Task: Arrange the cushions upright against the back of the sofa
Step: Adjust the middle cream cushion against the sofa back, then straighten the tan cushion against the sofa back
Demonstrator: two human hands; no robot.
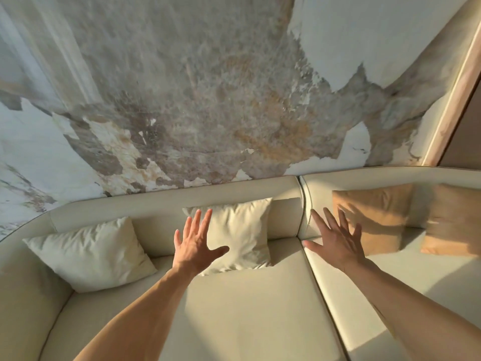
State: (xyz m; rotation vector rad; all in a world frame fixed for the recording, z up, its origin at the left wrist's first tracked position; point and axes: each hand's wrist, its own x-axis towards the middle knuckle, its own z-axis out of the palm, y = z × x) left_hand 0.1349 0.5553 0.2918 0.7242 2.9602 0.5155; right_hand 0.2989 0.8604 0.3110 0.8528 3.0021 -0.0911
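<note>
A cream sofa (234, 308) runs along the wall, its backrest (161, 204) curving round on the left. Two cream cushions lean against the back: one at the left corner (91, 254) and one in the middle (242, 230). Two tan cushions stand against the back on the right section, one (380, 217) beside the seam and one (453, 220) at the far right. My left hand (194, 243) hovers with fingers spread just in front of the middle cream cushion. My right hand (338, 241) is spread too, over the seat seam, left of the nearer tan cushion. Neither hand holds anything.
Behind the sofa rises a marble-patterned wall (208, 100) in grey, rust and white. A wooden frame edge (453, 100) runs diagonally at the upper right. Sunlight and hand shadows fall across the right seat section and the tan cushions.
</note>
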